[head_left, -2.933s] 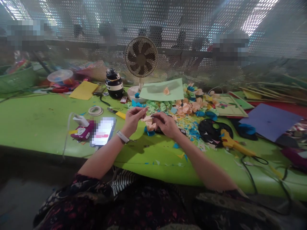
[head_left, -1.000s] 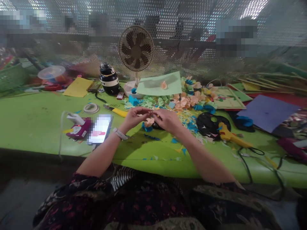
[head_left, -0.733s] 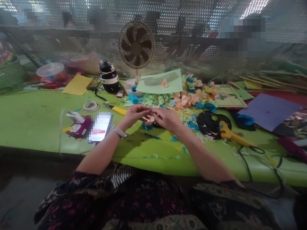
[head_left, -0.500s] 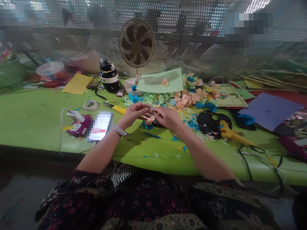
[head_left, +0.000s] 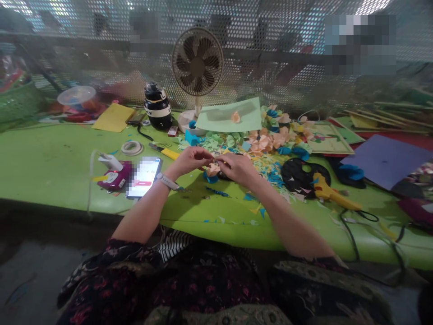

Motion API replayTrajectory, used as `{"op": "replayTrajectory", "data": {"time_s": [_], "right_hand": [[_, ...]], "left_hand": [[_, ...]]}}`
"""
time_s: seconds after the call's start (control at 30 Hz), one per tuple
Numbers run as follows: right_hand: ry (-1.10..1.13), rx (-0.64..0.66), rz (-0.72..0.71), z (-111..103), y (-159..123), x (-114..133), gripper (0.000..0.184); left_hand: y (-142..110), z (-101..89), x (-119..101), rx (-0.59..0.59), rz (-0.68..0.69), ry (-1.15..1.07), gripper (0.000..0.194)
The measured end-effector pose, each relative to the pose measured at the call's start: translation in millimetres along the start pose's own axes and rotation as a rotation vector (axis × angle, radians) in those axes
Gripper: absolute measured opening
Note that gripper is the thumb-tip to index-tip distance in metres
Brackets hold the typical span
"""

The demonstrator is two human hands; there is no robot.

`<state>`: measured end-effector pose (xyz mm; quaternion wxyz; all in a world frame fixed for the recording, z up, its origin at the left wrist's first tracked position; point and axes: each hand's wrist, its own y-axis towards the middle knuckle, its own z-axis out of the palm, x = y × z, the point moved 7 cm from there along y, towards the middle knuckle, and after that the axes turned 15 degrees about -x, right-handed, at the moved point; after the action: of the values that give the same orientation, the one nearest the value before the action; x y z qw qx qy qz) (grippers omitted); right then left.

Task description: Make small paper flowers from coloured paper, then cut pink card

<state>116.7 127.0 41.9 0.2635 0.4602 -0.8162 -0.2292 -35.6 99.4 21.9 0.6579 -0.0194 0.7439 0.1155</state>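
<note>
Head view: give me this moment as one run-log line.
left hand, right hand: fingertips pinched close together | grip contents: too small to tell | nearby: peach paper flower | phone: lit

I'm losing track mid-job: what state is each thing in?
Left hand: fingertips pinched
Right hand: fingertips pinched, near the left's
Phone: screen lit
Power block: red light on, charger plugged in
Fan: upright, spin unclear
Bottle: upright, lid on
Tape: lying flat
Glue gun: lying down, heat unknown
Cutter: lying down

Behind the green table (head_left: 61,171) rises a perforated screen (head_left: 260,85), bright light showing through near its top.
</note>
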Motion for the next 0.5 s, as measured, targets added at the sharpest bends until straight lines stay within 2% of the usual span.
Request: {"op": "replayTrajectory", "data": {"time_s": [0.3, 0.4, 0.5], "right_hand": [[-0.034, -0.020, -0.011, -1.7, -1.9, 3.7, 0.028], [-0.036, -0.065, -0.010, -7.3, -1.3, 5.2, 0.030], [-0.044, -0.142, -0.012, -15.3, 0.8, 6.6, 0.031]], "left_hand": [[-1.1, 4.0, -0.2, 0.017, 0.017, -0.026, 0.021], [1.5, 3.8, 1.1, 0.018, 0.044, -0.016, 0.017], [6.3, -1.8, 4.4, -0.060, 0.065, 0.056, 0.006]]}}
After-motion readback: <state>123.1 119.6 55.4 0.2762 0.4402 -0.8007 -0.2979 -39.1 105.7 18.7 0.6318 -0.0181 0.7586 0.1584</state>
